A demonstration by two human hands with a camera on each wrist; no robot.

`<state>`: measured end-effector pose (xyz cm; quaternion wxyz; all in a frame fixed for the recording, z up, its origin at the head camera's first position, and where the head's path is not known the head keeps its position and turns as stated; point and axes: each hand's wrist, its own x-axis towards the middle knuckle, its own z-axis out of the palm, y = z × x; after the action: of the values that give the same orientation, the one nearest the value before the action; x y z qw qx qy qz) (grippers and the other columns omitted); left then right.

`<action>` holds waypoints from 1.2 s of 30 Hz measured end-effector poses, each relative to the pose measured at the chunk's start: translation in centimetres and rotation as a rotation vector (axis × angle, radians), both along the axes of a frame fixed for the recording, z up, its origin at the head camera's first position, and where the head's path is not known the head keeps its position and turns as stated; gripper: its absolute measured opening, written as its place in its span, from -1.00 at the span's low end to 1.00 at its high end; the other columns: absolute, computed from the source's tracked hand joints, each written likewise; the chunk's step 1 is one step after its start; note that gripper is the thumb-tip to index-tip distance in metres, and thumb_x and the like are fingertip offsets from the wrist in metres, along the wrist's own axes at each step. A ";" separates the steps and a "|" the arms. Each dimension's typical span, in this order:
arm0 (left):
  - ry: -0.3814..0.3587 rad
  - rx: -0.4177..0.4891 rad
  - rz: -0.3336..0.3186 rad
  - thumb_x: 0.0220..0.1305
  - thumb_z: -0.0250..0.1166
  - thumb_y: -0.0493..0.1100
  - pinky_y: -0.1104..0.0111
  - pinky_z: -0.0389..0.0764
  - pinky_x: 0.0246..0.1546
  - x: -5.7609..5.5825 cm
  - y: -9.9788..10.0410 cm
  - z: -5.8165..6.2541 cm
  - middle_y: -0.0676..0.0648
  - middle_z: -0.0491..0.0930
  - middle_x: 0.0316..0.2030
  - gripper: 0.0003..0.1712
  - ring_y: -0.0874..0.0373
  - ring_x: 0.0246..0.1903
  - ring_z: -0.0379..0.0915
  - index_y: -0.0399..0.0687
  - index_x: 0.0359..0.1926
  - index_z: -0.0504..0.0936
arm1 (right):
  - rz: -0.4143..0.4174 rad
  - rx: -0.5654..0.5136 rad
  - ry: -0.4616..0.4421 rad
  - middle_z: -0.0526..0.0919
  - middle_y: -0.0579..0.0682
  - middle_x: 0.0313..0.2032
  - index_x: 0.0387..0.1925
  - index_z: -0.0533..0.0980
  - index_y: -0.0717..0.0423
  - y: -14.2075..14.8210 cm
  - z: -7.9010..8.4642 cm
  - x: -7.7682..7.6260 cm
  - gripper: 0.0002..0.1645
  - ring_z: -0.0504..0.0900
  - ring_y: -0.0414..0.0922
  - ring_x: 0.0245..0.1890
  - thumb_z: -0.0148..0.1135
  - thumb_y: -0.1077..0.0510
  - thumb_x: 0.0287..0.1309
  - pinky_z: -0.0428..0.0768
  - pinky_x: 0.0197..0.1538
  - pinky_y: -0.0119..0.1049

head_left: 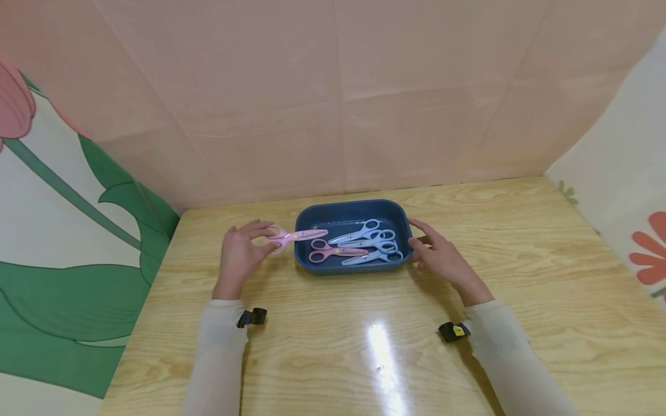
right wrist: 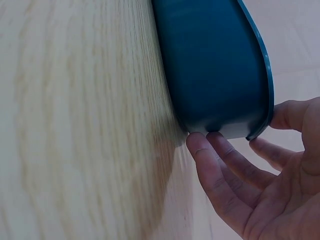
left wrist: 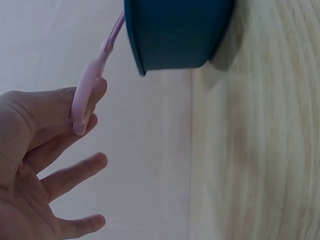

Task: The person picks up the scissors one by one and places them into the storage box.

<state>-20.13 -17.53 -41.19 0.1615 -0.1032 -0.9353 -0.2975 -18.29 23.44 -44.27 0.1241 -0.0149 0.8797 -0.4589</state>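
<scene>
My left hand (head_left: 240, 254) pinches the handle loops of lilac-pink scissors (head_left: 310, 234) between thumb and fingers. Their closed blades point right, over the left rim of a dark blue tray (head_left: 338, 208). In the left wrist view the remaining fingers spread away from the pink handle (left wrist: 86, 95). Inside the tray lie darker pink scissors (head_left: 343, 252) at the left and three light blue scissors (head_left: 359, 233), overlapping at the right. My right hand (head_left: 439, 254) is at the tray's right end. Its fairly straight fingers touch the end wall (right wrist: 215, 100), with one digit at the rim.
The tray stands on a wood-grain table (head_left: 312, 335), near its back edge. Behind rises a pink-covered wall (head_left: 338, 104). Painted flower panels stand at left (head_left: 67, 231) and right (head_left: 624, 202). A small black wrist camera (head_left: 252, 318) sits at the left cuff, another (head_left: 452, 331) at the right.
</scene>
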 end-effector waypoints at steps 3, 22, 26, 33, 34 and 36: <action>0.014 -0.027 -0.017 -0.06 0.61 -0.13 -0.31 0.19 0.36 0.1 0.6 0.0 -0.01 0.73 0.01 -0.74 -0.08 0.21 0.55 -0.04 -0.28 0.81 | 0.001 0.001 0.005 0.49 0.35 0.21 0.56 -0.01 -0.25 -0.1 0.1 0.0 -0.32 0.70 0.06 -0.13 -0.12 -0.11 0.53 0.72 -0.07 -0.14; 0.077 -0.014 -0.076 0.03 0.57 -0.08 -0.29 0.26 0.30 0.1 3.3 -0.8 -0.01 0.74 0.01 -0.75 -0.01 0.12 0.60 -0.06 -0.24 0.82 | 0.004 0.000 0.008 0.48 0.36 0.22 0.57 -0.01 -0.22 -0.2 0.4 0.0 -0.32 0.70 0.04 -0.13 -0.13 -0.09 0.54 0.74 -0.07 -0.13; 0.082 -0.026 -0.080 0.05 0.55 -0.09 -0.30 0.26 0.31 0.3 3.7 -0.8 -0.02 0.73 0.02 -0.76 -0.02 0.11 0.60 -0.06 -0.24 0.82 | 0.004 0.002 0.006 0.48 0.36 0.22 0.57 -0.01 -0.23 -0.2 0.4 0.1 -0.32 0.70 0.05 -0.13 -0.13 -0.09 0.54 0.74 -0.07 -0.13; 0.079 -0.029 -0.115 0.08 0.53 -0.17 -0.29 0.25 0.34 0.5 4.1 -0.6 -0.04 0.72 0.05 -0.79 -0.04 0.12 0.59 -0.09 -0.22 0.81 | 0.002 -0.008 0.005 0.48 0.36 0.22 0.56 0.00 -0.24 -0.1 0.2 0.1 -0.32 0.69 0.04 -0.13 -0.12 -0.10 0.53 0.73 -0.08 -0.13; 0.075 -0.038 -0.122 0.09 0.53 -0.17 -0.30 0.24 0.35 0.6 4.1 -0.6 -0.04 0.71 0.06 -0.80 -0.05 0.13 0.58 -0.09 -0.21 0.81 | 0.002 -0.011 0.007 0.48 0.36 0.22 0.56 0.00 -0.24 0.0 0.1 0.1 -0.32 0.69 0.04 -0.13 -0.12 -0.10 0.53 0.73 -0.08 -0.14; 0.067 -0.059 -0.131 0.11 0.51 -0.19 -0.31 0.22 0.36 0.6 4.2 -0.5 -0.04 0.70 0.09 -0.80 -0.06 0.15 0.57 -0.10 -0.20 0.81 | 0.001 -0.018 0.010 0.48 0.36 0.22 0.56 0.00 -0.25 0.0 0.1 0.0 -0.32 0.69 0.04 -0.13 -0.11 -0.10 0.53 0.73 -0.10 -0.15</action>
<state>-19.52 -13.33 -41.68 0.1701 -0.1787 -0.9289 -0.2762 -18.25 23.45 -44.22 0.1199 -0.0187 0.8761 -0.4666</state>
